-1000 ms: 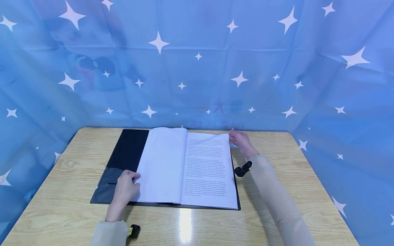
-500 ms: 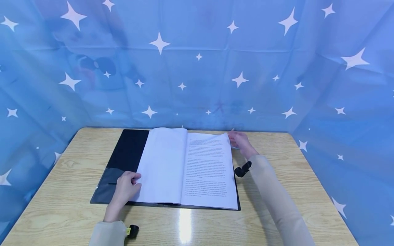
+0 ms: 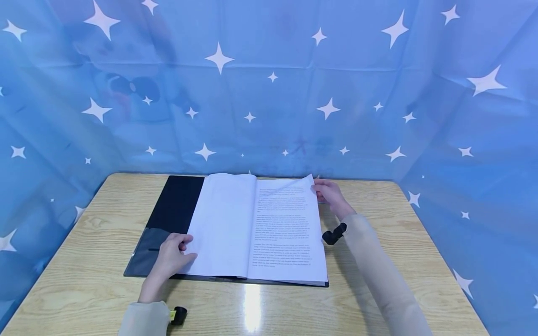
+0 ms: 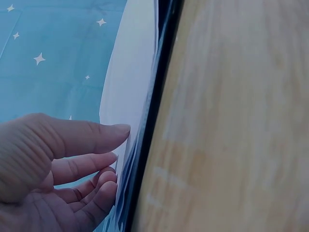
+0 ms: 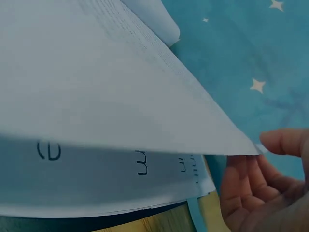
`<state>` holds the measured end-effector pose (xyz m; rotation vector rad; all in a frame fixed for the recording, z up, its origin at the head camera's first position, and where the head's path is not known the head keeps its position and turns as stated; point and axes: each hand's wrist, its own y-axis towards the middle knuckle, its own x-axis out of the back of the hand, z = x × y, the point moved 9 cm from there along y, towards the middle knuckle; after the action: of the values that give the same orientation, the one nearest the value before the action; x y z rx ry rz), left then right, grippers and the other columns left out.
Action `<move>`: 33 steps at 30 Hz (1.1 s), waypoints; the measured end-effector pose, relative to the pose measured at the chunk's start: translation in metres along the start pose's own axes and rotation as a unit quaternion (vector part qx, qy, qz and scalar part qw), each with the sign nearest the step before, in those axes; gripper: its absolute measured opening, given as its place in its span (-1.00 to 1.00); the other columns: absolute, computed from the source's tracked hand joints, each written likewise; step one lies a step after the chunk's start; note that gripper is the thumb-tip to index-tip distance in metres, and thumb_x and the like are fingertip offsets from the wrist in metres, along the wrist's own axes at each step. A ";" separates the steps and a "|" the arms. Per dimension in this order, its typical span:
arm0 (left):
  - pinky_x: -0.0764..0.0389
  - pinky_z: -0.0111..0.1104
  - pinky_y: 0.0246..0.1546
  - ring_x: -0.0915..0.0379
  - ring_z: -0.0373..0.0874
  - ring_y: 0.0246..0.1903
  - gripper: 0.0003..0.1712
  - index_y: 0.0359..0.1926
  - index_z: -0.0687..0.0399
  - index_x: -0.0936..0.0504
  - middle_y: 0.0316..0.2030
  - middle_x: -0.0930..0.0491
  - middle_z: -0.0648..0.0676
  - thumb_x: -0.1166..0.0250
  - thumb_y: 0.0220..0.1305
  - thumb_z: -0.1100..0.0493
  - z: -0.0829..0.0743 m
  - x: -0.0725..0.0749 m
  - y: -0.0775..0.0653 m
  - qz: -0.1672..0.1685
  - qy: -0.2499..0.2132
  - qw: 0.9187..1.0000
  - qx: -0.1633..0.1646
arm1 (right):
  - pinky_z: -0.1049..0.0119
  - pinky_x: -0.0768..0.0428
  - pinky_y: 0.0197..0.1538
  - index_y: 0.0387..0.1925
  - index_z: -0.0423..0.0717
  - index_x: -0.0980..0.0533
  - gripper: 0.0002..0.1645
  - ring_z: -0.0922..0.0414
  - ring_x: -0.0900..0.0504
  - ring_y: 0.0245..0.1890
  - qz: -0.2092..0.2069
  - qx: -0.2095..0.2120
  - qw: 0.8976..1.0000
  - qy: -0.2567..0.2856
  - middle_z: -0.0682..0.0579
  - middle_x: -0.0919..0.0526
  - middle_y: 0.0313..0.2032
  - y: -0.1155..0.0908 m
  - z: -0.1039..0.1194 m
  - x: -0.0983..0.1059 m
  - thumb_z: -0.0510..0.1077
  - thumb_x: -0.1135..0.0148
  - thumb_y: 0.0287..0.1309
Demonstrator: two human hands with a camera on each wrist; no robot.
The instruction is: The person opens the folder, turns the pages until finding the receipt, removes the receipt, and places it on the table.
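Observation:
A black folder (image 3: 185,196) lies spread on the table with white sheets in it. Its left page (image 3: 222,224) looks blank; the right page (image 3: 283,233) carries printed text. My right hand (image 3: 332,193) pinches the far right corner of that page and holds it raised. Under the lifted page (image 5: 120,106), the right wrist view shows another sheet (image 5: 96,179) with large dark letters. My left hand (image 3: 170,256) rests at the left page's outer edge, fingers loosely bent. Thumb and fingers stay apart in the left wrist view, the hand (image 4: 63,169) touching the sheets' edge.
The folder lies on a light wood table (image 3: 378,261). Behind and beside the table hangs a blue curtain (image 3: 269,116) with white stars. A clear pocket (image 3: 145,254) covers the lower left of the folder. Small black wrist cameras (image 3: 334,234) sit on both wrists.
The far right corner of the printed page has risen, with the right hand now holding it. The left hand has barely shifted, its thumb a little further over the left page.

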<state>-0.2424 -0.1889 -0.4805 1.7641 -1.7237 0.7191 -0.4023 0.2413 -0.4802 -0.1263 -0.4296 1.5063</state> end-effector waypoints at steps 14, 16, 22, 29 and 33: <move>-0.37 -0.30 -0.37 -0.32 -0.04 -0.38 -0.54 -0.11 0.46 -0.55 -0.36 -0.36 0.15 -0.40 -0.13 0.41 -0.001 0.001 -0.001 0.004 -0.001 1.000 0.001 | 0.32 -0.42 -0.14 0.26 -0.30 -0.24 -0.42 0.30 -0.40 -0.45 0.038 0.005 0.999 -0.001 0.18 -0.47 -0.39 -0.016 0.010 -0.008 -0.15 -0.06 0.27; -0.37 -0.29 -0.37 -0.32 -0.04 -0.38 -0.54 -0.11 0.47 -0.55 -0.35 -0.36 0.15 -0.40 -0.13 0.40 0.000 0.001 -0.001 0.005 0.000 1.000 0.003 | 0.37 -0.45 -0.18 0.27 -0.31 -0.23 -0.42 0.31 -0.43 -0.44 0.048 0.009 0.999 0.006 0.17 -0.49 -0.37 -0.020 0.013 -0.010 -0.16 -0.04 0.28; -0.37 -0.29 -0.37 -0.32 -0.04 -0.37 -0.54 -0.10 0.46 -0.55 -0.34 -0.36 0.16 -0.40 -0.12 0.40 0.002 -0.001 -0.002 0.006 0.001 1.000 0.006 | 0.46 -0.49 -0.31 0.25 -0.38 -0.22 -0.44 0.30 -0.52 -0.43 0.077 0.023 0.997 0.023 0.14 -0.55 -0.36 -0.033 0.021 -0.020 -0.20 -0.01 0.29; -0.37 -0.29 -0.37 -0.32 -0.04 -0.38 -0.54 -0.09 0.46 -0.55 -0.36 -0.36 0.15 -0.40 -0.12 0.40 0.003 -0.001 -0.002 0.006 0.000 1.000 0.007 | 0.46 -0.49 -0.33 0.18 -0.44 -0.26 -0.50 0.31 -0.52 -0.46 0.095 0.040 0.994 0.026 0.14 -0.56 -0.39 -0.042 0.027 -0.027 -0.21 0.00 0.30; -0.37 -0.29 -0.38 -0.32 -0.04 -0.38 -0.54 -0.08 0.46 -0.55 -0.35 -0.36 0.15 -0.39 -0.10 0.41 0.003 -0.001 -0.002 0.007 -0.002 1.000 0.009 | 0.45 -0.49 -0.35 0.13 -0.44 -0.29 -0.55 0.30 -0.52 -0.48 0.105 0.042 0.993 0.033 0.13 -0.57 -0.41 -0.046 0.028 -0.030 -0.21 -0.01 0.30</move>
<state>-0.2407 -0.1902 -0.4834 1.7681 -1.7387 0.7391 -0.3696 0.2032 -0.4445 -0.1579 -0.3073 1.7192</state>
